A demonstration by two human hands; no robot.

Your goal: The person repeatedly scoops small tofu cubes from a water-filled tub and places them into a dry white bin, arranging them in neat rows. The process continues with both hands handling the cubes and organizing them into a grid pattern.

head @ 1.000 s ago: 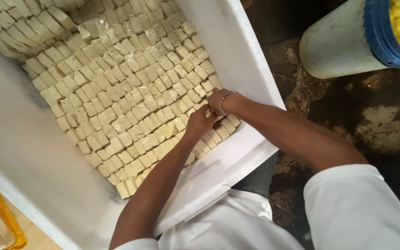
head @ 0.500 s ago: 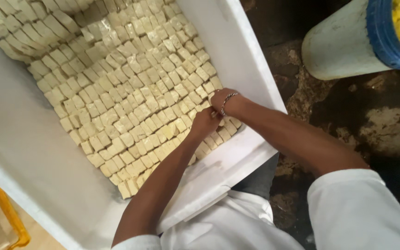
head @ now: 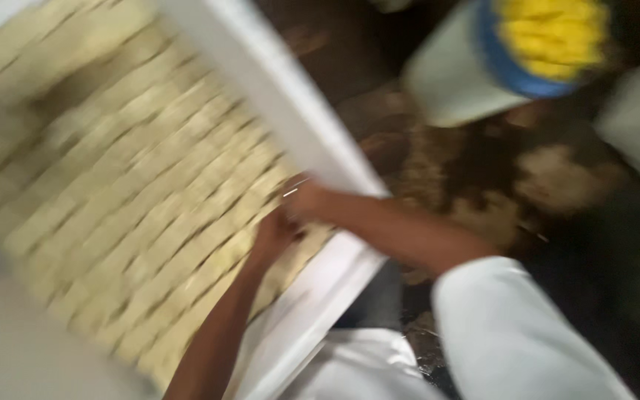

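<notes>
Centre of frame, head view: both hands meet over the near corner of the block layer, blurred.
Left hand (head: pixel 272 235): resting on the pale yellow rectangular blocks (head: pixel 135 192); how far its fingers are spread cannot be told.
Right hand (head: pixel 307 200): just beside the left, at the white tub's rim (head: pixel 290 126); grip unclear.
Blocks: fill the tub, left half of frame.
Upper right: white bucket with blue rim (head: pixel 483 67), yellow pieces inside.
</notes>
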